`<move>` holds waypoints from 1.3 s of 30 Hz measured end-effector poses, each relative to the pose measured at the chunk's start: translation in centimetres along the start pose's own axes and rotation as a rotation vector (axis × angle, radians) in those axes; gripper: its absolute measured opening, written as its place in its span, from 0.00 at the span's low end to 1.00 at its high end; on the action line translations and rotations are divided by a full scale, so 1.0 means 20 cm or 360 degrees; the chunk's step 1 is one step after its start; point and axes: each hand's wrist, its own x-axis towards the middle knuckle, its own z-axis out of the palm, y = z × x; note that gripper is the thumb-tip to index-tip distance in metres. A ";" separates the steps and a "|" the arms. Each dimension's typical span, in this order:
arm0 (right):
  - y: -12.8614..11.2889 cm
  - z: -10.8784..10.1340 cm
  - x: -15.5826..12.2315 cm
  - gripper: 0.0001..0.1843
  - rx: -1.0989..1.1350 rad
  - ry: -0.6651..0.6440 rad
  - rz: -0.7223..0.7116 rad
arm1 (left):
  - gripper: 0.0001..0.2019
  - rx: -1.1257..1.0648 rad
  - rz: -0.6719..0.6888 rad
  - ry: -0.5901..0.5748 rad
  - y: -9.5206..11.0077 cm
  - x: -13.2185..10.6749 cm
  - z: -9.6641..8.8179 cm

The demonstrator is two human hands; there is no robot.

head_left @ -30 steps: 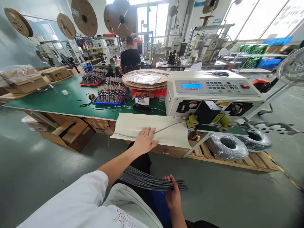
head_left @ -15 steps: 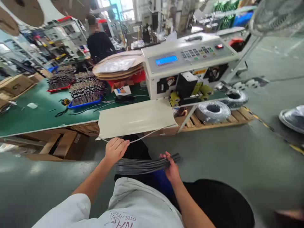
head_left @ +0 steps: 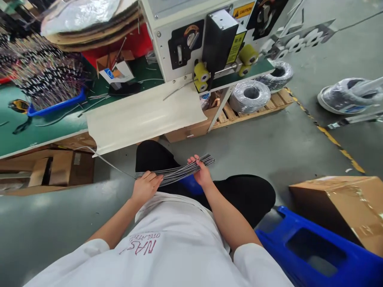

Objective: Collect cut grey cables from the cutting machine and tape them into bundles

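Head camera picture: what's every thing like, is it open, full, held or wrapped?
Gray cables: bundled, held
Left hand: closed on cables
Right hand: closed on cables
Blue tray: full
White box: open
Left cardboard box: open
Right cardboard box: taped
Front coil: wrapped

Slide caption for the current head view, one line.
Left hand and right hand hold a bundle of grey wires near a cream sheet and machine.

Between the wire bundle (head_left: 176,175) and the cream sheet (head_left: 143,119), room to pass opens right of the knee (head_left: 154,154); to the left, a single wire (head_left: 115,165) crosses that gap. At the sheet's far right, the machine (head_left: 163,44) bars the way.
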 end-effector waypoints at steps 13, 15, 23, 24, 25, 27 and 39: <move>-0.01 0.01 0.00 0.19 -0.0024 0.0077 0.0016 | 0.16 -0.0019 -0.0365 0.0108 -0.20 -0.03 -0.03; -0.02 0.02 0.01 0.19 -0.0055 0.0078 0.0016 | 0.14 -0.0160 -0.0534 0.0173 -0.28 -0.05 -0.01; -0.02 0.03 0.01 0.15 -0.0042 0.0009 0.0016 | 0.09 -0.0417 -0.0860 0.0339 -0.30 -0.12 0.15; -0.01 0.03 0.01 0.15 -0.0037 0.0005 0.0005 | 0.09 -0.0418 -0.0855 0.0349 -0.30 -0.12 0.15; -0.01 0.02 0.02 0.15 -0.0040 0.0007 -0.0008 | 0.09 -0.0417 -0.0838 0.0355 -0.30 -0.12 0.15; -0.01 0.02 0.03 0.15 -0.0055 0.0008 -0.0022 | 0.09 -0.0410 -0.0774 0.0353 -0.30 -0.10 0.13; 0.00 -0.02 0.05 0.18 -0.0211 0.0154 0.0084 | 0.17 -0.0074 0.0013 0.0619 -0.06 0.59 -0.32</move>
